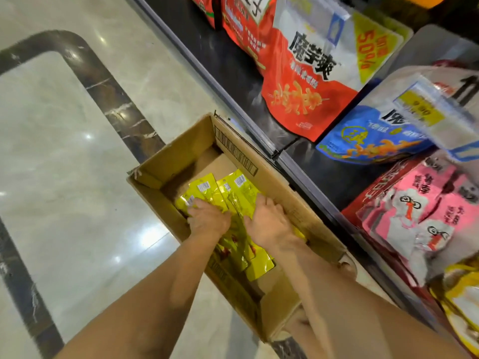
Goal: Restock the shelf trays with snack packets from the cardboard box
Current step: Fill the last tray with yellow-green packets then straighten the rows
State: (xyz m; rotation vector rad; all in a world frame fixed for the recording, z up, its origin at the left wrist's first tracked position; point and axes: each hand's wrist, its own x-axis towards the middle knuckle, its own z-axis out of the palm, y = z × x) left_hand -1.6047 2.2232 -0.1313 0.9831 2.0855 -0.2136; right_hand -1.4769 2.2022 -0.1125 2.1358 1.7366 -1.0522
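Pale marble floor (64, 151) with a dark band (114, 104) fills the view from 7 to 11 o'clock. On it, just below centre, stands an open cardboard box (181, 156), its long side close against the foot of a black shelf (233, 68) that runs from 12 down to 4 o'clock.

Yellow packets (241, 187) lie flat in the box in a loose overlapping heap, their top ends toward 12 o'clock. Bare cardboard shows beyond them at the box's 12 o'clock end.

Both arms reach in from 6 o'clock. The left hand (208, 218) lies palm down on the 9 o'clock side of the heap; its fingers (197, 204) are bent down onto the packets, and I cannot tell whether they clasp any. The right hand (268, 224) lies palm down on the 3 o'clock side, next to the box wall nearest the shelf. Its fingers (269, 203) are spread and fairly straight, resting on the packets without closing round them. The two hands are near each other but apart, with packets showing between them.

On the shelf a red bag (305, 99) stands at 1 o'clock, a blue bag (368, 141) at 3 o'clock of it, and pink packets (427, 203) lie at 4 o'clock. A yellow price tag (420, 112) hangs over the blue bag.
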